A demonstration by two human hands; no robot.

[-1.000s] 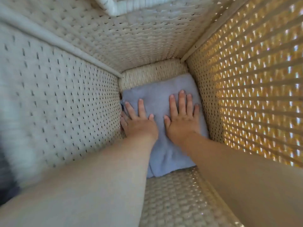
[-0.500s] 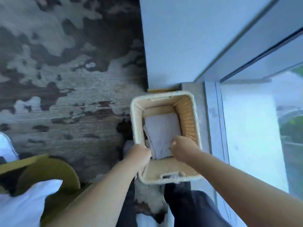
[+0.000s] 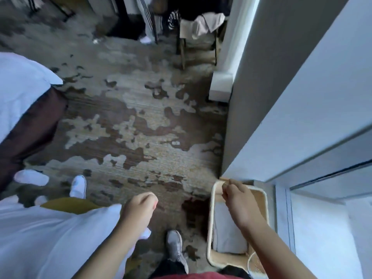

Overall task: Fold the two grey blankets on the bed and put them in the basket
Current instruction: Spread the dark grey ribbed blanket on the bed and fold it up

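Now, lower right of frame: folded grey blanket [image 3: 227, 239] lying in wicker basket [image 3: 221, 263], right grip [image 3: 239, 202] above, loosely curled, empty; left grip [image 3: 141, 208] lower centre over carpet [image 3: 141, 127], likewise.

A bedroom: white-sheeted bed [image 3: 18, 91], patterned carpet [image 3: 141, 125], slippers [image 3: 78, 186].

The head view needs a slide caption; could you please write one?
Folded grey blanket lies in the wicker basket by the wall; right hand hovers above it, left hand over the carpet.

Two hands [image 3: 138, 207] [image 3: 240, 202], one basket [image 3: 210, 228], one blanket [image 3: 227, 236], one grey shoe [image 3: 174, 245].
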